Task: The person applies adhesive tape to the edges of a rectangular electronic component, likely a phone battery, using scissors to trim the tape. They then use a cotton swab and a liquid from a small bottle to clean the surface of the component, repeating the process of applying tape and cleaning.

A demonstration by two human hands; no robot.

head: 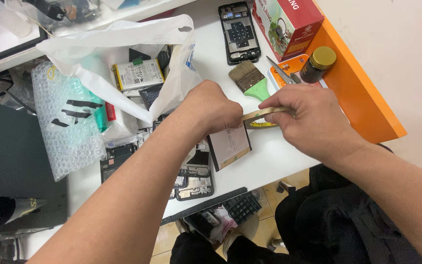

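Peeling a tan strip off the phone battery, both my hands on it.

Battery (229,145) sits tilted over an opened phone body (195,173) near the worktop (269,156) front edge; my left hand (208,107) is closed down on its top edge, my right hand (308,115) pinches the tan strip (264,113) pulled taut between them. Best, I judge: pull low and slow, keep the battery pinned flat. Just behind: green-handled brush (250,80), scissors (282,71), dark jar (318,63), white bag of parts (123,63), bubble wrap (67,122).
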